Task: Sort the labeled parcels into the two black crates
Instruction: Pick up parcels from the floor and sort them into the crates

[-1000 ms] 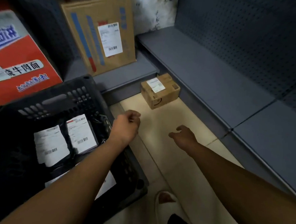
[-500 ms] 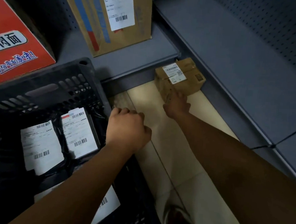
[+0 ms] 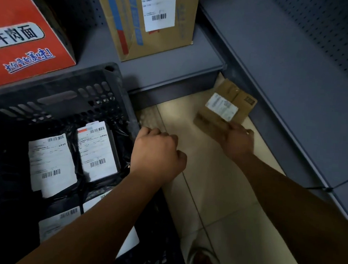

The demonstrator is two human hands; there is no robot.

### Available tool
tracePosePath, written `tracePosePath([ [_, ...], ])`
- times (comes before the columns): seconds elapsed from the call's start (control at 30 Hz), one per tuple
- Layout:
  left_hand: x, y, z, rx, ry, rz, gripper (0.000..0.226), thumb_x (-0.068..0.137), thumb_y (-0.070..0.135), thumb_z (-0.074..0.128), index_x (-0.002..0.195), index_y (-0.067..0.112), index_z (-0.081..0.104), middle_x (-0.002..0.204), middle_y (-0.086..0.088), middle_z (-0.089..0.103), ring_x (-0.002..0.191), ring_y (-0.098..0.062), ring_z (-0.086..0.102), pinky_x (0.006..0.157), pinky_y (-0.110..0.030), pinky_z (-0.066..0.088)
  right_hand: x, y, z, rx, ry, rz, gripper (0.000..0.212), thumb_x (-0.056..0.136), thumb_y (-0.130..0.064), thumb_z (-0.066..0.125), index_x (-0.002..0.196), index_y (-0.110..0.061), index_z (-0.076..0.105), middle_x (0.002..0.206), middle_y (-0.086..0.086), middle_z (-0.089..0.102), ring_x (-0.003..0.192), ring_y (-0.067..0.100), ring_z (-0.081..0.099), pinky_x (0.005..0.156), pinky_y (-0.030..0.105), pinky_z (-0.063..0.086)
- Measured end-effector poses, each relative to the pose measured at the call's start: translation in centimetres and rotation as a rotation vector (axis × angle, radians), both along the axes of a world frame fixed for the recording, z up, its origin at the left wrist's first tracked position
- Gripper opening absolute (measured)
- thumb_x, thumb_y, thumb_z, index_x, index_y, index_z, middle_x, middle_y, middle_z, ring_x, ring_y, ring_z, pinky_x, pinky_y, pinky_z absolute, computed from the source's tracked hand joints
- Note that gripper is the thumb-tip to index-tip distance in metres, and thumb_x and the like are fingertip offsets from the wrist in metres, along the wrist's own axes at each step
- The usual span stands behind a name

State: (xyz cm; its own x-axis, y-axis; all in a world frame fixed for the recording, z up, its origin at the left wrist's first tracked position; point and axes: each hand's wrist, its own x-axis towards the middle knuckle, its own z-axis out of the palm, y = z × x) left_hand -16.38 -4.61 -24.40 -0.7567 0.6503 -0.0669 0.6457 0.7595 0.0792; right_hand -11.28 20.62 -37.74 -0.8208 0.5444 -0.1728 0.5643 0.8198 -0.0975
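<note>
The right hand (image 3: 237,141) curls its fingers (image 3: 238,129) round the near edge of the small brown parcel (image 3: 227,106) in the floor corner by the shelf (image 3: 172,76), the left hand (image 3: 157,151) fisted empty beside the black crate (image 3: 69,97), so a deeper grip looks wise before swinging it across.

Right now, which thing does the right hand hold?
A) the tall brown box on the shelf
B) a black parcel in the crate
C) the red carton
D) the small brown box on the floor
D: the right hand grips the near edge of the small brown box, which sits low on the floor tiles in the corner of the grey shelving.
</note>
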Motion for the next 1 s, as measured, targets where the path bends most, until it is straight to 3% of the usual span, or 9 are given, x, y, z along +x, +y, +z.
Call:
tracePosePath([
  [0.1,0.1,0.1,0.2,-0.004,-0.005,0.017,0.036,0.086,0.047,0.045,0.092,0.025,0.072,0.086,0.002,0.07,0.09,-0.02,0.059,0.085,-0.032,0.028,5.9,2.2,0.7,0.072,0.035,-0.259,0.032,0.096,-0.029,0.049,0.112,-0.01,0.068,0.121,0.015,0.062,0.118,0.033,0.053,0.103,0.047,0.034],
  [0.2,0.2,0.6,0.5,-0.005,-0.013,0.029,0.037,0.087,0.049,0.045,0.092,0.025,0.072,0.088,0.001,0.07,0.092,-0.02,0.059,0.088,-0.033,0.03,7.4,3.7,2.3,-0.029,0.117,-0.44,0.043,0.096,-0.034,0.053,0.127,-0.006,0.061,0.138,0.021,0.049,0.128,0.04,0.043,0.108,0.052,0.034],
  [0.33,0.3,1.0,0.6,-0.057,-0.02,0.022,0.039,0.087,0.053,0.044,0.091,0.025,0.071,0.087,0.0,0.069,0.094,-0.02,0.059,0.089,-0.035,0.032,4.9,3.9,3.1,-0.371,-0.057,-0.364,0.119,0.072,-0.071,0.072,0.158,-0.029,0.002,0.167,0.007,-0.008,0.153,0.033,-0.003,0.115,0.064,0.008],
  [0.43,0.3,0.4,0.5,-0.073,0.004,0.018,0.036,0.086,0.053,0.046,0.089,0.027,0.071,0.083,0.001,0.067,0.093,-0.021,0.059,0.088,-0.035,0.031,3.6,3.6,1.5,-0.462,-0.169,-0.376,0.14,0.059,-0.071,0.079,0.157,-0.033,-0.013,0.164,0.005,-0.024,0.15,0.03,-0.023,0.114,0.071,-0.002],
  [0.63,0.2,0.4,0.7,-0.064,-0.016,0.015,0.036,0.085,0.053,0.047,0.088,0.027,0.071,0.082,0.001,0.068,0.094,-0.021,0.059,0.091,-0.036,0.032,6.9,-1.3,0.4,-0.304,-0.202,-0.362,0.121,0.064,-0.075,0.068,0.156,-0.038,-0.003,0.164,0.008,-0.008,0.149,0.044,-0.009,0.113,0.071,0.001],
  [0.73,0.1,0.3,0.6,-0.055,-0.008,0.007,0.036,0.084,0.053,0.047,0.085,0.026,0.071,0.081,0.0,0.068,0.093,-0.022,0.06,0.091,-0.036,0.032,10.6,-4.3,0.6,-0.273,-0.183,-0.284,0.12,0.062,-0.078,0.07,0.154,-0.039,0.003,0.158,0.012,0.002,0.142,0.044,0.01,0.113,0.063,0.021],
  [0.83,0.0,0.3,0.4,-0.058,0.015,-0.012,0.037,0.083,0.053,0.046,0.082,0.025,0.07,0.079,-0.002,0.068,0.09,-0.024,0.061,0.09,-0.037,0.032,14.0,-7.2,0.7,-0.312,-0.163,-0.376,0.128,0.056,-0.079,0.073,0.152,-0.045,-0.004,0.157,0.013,-0.001,0.14,0.044,0.013,0.11,0.062,0.028],
  [0.93,-0.2,0.1,0.1,-0.074,0.025,-0.014,0.039,0.084,0.053,0.044,0.084,0.025,0.071,0.083,-0.003,0.069,0.09,-0.024,0.061,0.089,-0.037,0.031,16.6,-8.9,1.8,-0.443,-0.151,-0.565,0.139,0.054,-0.075,0.079,0.15,-0.046,-0.018,0.16,0.017,-0.005,0.143,0.048,0.012,0.114,0.063,0.021],
  [1.0,-0.2,0.2,0.3,-0.098,0.009,-0.03,0.039,0.085,0.054,0.044,0.087,0.026,0.071,0.087,-0.002,0.07,0.091,-0.024,0.061,0.089,-0.037,0.03,18.4,-9.5,3.0,-0.562,-0.111,-0.655,0.14,0.054,-0.066,0.084,0.152,-0.045,-0.014,0.16,0.019,0.005,0.142,0.049,0.015,0.115,0.061,0.019],
])
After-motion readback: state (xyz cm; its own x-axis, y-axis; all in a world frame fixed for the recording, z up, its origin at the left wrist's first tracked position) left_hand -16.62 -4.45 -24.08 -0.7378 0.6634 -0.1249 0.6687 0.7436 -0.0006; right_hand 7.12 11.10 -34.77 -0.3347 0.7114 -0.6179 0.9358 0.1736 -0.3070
